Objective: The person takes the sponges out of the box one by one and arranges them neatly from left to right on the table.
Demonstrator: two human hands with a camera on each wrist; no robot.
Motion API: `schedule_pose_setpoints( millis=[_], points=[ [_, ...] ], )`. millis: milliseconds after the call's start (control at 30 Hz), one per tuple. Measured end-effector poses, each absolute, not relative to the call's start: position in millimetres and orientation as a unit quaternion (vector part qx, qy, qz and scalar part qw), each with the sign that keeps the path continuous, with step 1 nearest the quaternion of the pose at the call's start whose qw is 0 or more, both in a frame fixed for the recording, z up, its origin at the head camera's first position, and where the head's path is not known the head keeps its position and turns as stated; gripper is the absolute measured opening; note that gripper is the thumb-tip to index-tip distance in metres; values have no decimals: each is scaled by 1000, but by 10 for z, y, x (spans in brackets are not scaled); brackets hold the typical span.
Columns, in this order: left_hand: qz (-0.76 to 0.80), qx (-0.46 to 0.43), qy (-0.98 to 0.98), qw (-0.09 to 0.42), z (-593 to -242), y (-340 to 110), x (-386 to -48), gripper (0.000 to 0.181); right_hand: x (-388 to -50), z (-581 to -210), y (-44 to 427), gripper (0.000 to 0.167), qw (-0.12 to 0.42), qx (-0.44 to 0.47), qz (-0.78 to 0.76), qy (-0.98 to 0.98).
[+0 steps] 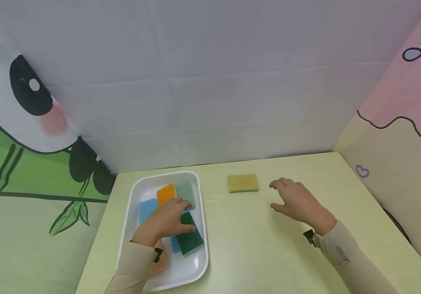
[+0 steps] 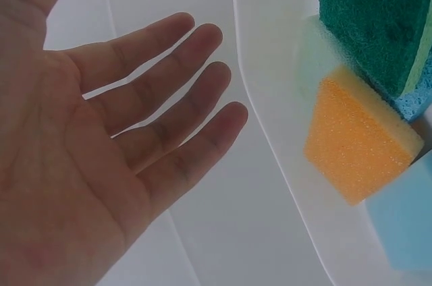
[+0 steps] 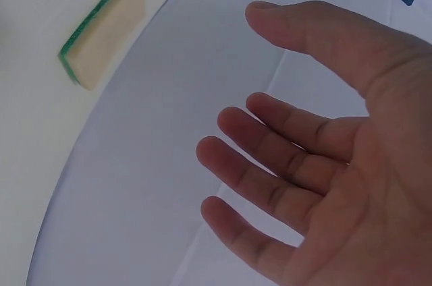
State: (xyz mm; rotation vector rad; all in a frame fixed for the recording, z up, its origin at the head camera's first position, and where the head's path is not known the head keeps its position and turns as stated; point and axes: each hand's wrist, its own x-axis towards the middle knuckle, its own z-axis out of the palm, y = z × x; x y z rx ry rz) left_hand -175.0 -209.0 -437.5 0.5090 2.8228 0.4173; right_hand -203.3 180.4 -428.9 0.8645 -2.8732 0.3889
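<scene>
In the head view a yellow sponge (image 1: 243,183) lies on the table, and my right hand (image 1: 298,202) hovers to its right, holding nothing. The right wrist view shows that sponge (image 3: 108,33) with a green layer, apart from my spread fingers (image 3: 236,164). My left hand (image 1: 168,218) hangs over the white tray (image 1: 204,245), fingers relaxed and gripping nothing. Around it lie a dark green sponge (image 1: 190,239), an orange one (image 1: 166,193), a pale green one (image 1: 185,192) and a blue one (image 1: 146,209). The left wrist view shows my left palm (image 2: 74,171) empty.
Another orange sponge (image 1: 160,265) lies in the tray near my left sleeve, partly hidden. The pale yellow table (image 1: 247,245) ends at a whitish hanging sheet (image 1: 210,102) behind, with printed cartoon sheets at the left and right (image 1: 408,106).
</scene>
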Motion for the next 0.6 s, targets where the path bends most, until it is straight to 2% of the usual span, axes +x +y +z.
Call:
schedule_pose_setpoints(
  millis=[133,467,600],
  points=[
    [145,175,967,117,-4372,-2097,-1738,62,-1928,-4237,1826,52,72,294,124,-945],
    [151,164,968,115,-4377,-2109,-1730,65,-1845,-4220,1824,50,67,297,144,-941],
    [158,141,971,109,-4364,-2110,-1746,72,-1824,-4234,1826,50,63,299,145,-941]
  ],
)
